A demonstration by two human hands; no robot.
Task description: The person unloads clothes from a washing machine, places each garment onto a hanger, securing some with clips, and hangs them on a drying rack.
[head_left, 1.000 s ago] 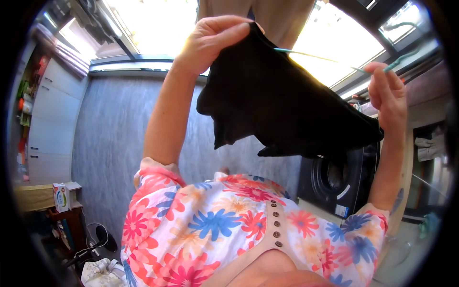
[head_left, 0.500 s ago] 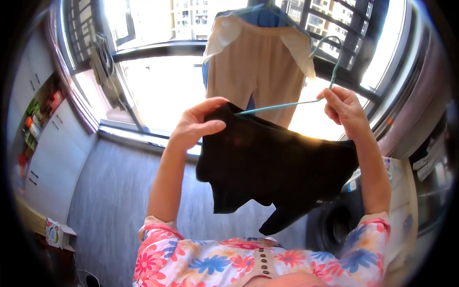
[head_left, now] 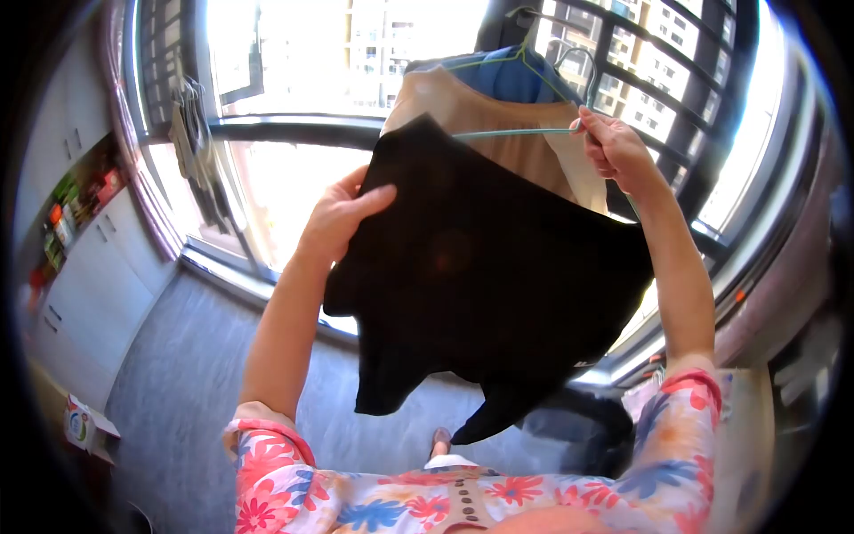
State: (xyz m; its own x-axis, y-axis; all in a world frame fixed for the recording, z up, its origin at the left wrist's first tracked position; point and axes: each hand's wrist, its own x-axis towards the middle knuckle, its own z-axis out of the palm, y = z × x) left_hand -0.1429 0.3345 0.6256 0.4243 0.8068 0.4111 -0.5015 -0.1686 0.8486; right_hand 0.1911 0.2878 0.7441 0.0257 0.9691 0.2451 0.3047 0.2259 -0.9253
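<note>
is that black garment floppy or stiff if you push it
The black garment would probably fold easily: its lower edge hangs in loose, uneven points. It may be fairly light, since the right hand holds its thin hanger with the fingers.

this is a room in a home, probably an enclosed balcony used for drying clothes. large windows in dark frames look out on tall buildings, and a gathered curtain hangs at one side. a beige garment and a blue one hang before the glass, with more clothes farther left. pale cabinets with small dark handles stand around an open shelf of colourful household goods, above a streaky grey floor.
</note>
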